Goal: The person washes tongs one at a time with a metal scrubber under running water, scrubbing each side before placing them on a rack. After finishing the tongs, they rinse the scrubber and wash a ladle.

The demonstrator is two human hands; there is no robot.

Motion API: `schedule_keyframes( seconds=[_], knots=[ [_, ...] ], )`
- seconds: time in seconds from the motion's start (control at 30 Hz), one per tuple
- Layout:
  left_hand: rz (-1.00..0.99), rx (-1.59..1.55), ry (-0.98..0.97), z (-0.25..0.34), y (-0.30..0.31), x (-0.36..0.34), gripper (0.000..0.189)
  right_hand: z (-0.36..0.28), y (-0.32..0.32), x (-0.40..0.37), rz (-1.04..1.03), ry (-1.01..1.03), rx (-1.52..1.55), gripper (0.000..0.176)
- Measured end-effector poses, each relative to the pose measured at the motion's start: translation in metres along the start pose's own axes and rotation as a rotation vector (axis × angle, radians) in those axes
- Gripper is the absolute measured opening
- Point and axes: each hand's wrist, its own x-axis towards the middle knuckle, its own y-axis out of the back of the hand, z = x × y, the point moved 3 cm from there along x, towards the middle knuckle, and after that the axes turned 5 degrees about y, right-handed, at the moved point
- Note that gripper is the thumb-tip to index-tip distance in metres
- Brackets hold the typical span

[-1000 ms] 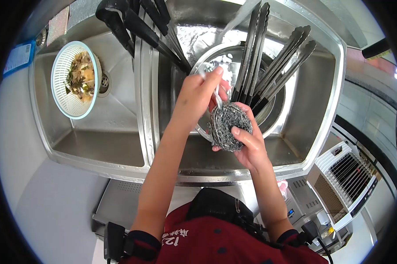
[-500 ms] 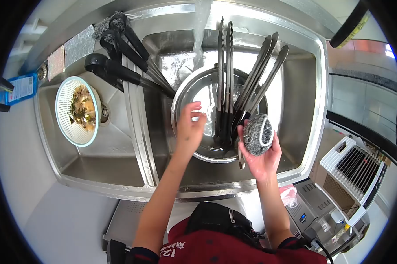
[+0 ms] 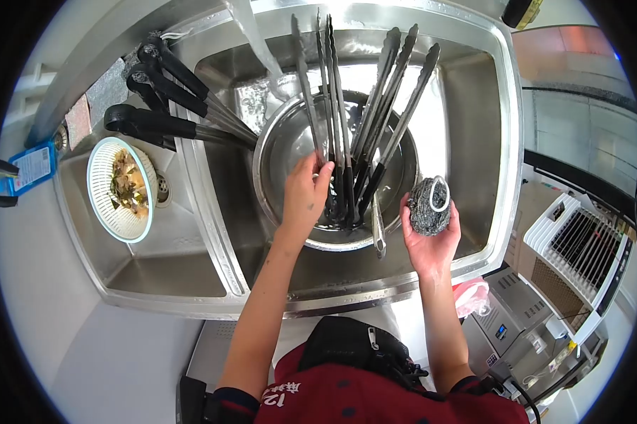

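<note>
My left hand (image 3: 306, 196) is closed on the lower part of a pair of metal tongs (image 3: 306, 85), at the left of several tongs standing tips-up in a round steel basin (image 3: 268, 191). Its thumb and fingers meet around the tongs' arm. The black handles of these tongs rest down in the basin's water. In my right hand (image 3: 433, 251) lies a grey mesh scouring pad (image 3: 426, 212) with a white loop, held in curled fingers at the basin's right. More tongs (image 3: 389, 92) stand in the middle of the basin. A thin metal handle (image 3: 378, 230) sticks out over the basin's front rim.
Water (image 3: 253, 35) runs from above into the right sink. Other tongs with black handles (image 3: 149, 124) lean across the sink divider (image 3: 202, 191). A white and pale-blue strainer basket (image 3: 101, 205) with food scraps sits in the left sink. A blue packet (image 3: 34, 169) is at far left.
My left hand has reached onto the left tongs, whose arms now spread wider. My right hand with the scouring pad has moved slightly away to the right. The camera view has shifted.
</note>
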Motion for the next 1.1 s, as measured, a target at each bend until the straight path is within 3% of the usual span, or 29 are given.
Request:
schedule_keyframes(
  seconds=[0.07,0.1,0.2,0.23,0.27,0.4,0.53,0.6,0.73,0.8,0.83,0.87,0.93,0.97,1.0,1.1],
  knots=[
    [0.161,0.028,-0.092,-0.001,0.000,0.001,0.027,0.000,0.000,0.000,-0.011,-0.010,-0.023,0.034],
    [0.394,0.294,-0.328,0.011,0.002,-0.001,0.031,0.000,0.000,-0.002,-0.009,-0.011,-0.020,0.034],
    [0.297,0.230,-0.201,0.026,0.002,-0.027,0.031,0.000,-0.003,-0.002,-0.023,0.010,-0.072,0.031],
    [0.167,0.109,-0.036,0.019,-0.008,-0.035,0.033,0.002,-0.003,-0.003,-0.012,0.012,-0.087,0.033],
    [0.109,0.162,-0.005,0.017,-0.016,-0.039,0.031,0.003,-0.002,-0.004,0.000,0.013,-0.101,0.035],
    [0.067,0.404,-0.032,0.017,-0.032,-0.029,0.029,0.013,-0.011,-0.005,0.064,0.011,-0.116,0.035],
    [-0.053,0.538,0.019,0.022,-0.030,-0.016,0.028,0.025,-0.009,-0.004,-0.007,-0.037,-0.079,0.035],
    [-0.045,0.486,-0.036,0.023,-0.027,-0.018,0.023,0.026,-0.011,-0.006,0.001,-0.031,-0.083,0.036],
    [-0.041,0.329,0.057,0.031,-0.004,-0.031,0.025,0.018,-0.016,-0.008,-0.035,-0.033,-0.014,0.038],
    [0.122,0.216,-0.132,0.037,0.012,-0.040,0.023,0.001,-0.017,-0.002,-0.252,-0.122,0.393,0.040],
    [0.127,0.212,-0.134,0.040,0.017,-0.046,0.023,-0.006,-0.015,0.002,-0.393,-0.133,0.556,0.041],
    [0.091,0.156,-0.061,0.041,0.022,-0.053,0.022,-0.012,-0.014,0.006,-0.411,-0.174,0.426,0.039],
    [0.050,0.099,0.009,0.049,0.035,-0.071,0.020,-0.002,0.000,0.007,0.068,-0.073,-0.762,0.033],
    [-0.041,-0.015,0.160,0.052,0.044,-0.082,0.019,0.008,0.009,0.007,0.205,-0.295,-0.726,0.031],
    [-0.130,-0.130,0.314,0.055,0.052,-0.094,0.019,0.012,0.009,-0.003,0.137,-0.447,-0.652,0.035],
    [-0.218,-0.320,0.440,0.070,0.067,-0.118,0.021,0.022,-0.013,-0.029,0.195,-0.503,-0.625,0.038]
  ],
)
